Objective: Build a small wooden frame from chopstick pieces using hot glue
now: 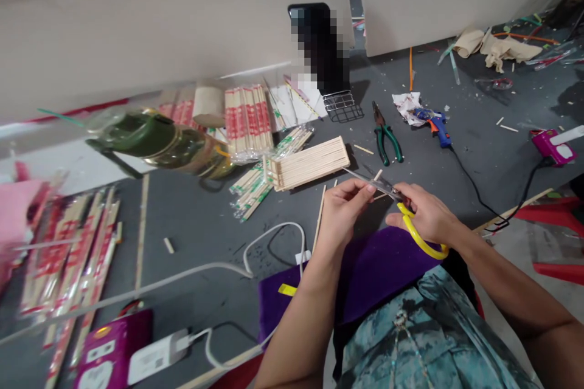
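My right hand (424, 209) grips a pair of scissors (422, 237) with yellow handles, its blades pointing left toward my other hand. My left hand (344, 209) is closed in a pinch at the blades, on a short pale wooden stick (378, 175) whose end pokes up beside them. Just beyond my fingers lies a flat piece built of chopsticks laid side by side (312, 164), with a raised edge at its left end. Under my wrists, a purple cloth (378, 267) hangs over the table's front edge.
Pliers (387, 143) and a blue glue gun (437, 124) lie at the back right. Wrapped chopsticks (249, 121) and a green bottle (150, 140) stand at the back left. A phone (322, 48) rests in a wire holder. A white cable (201, 270) crosses the table to a purple socket box (112, 352).
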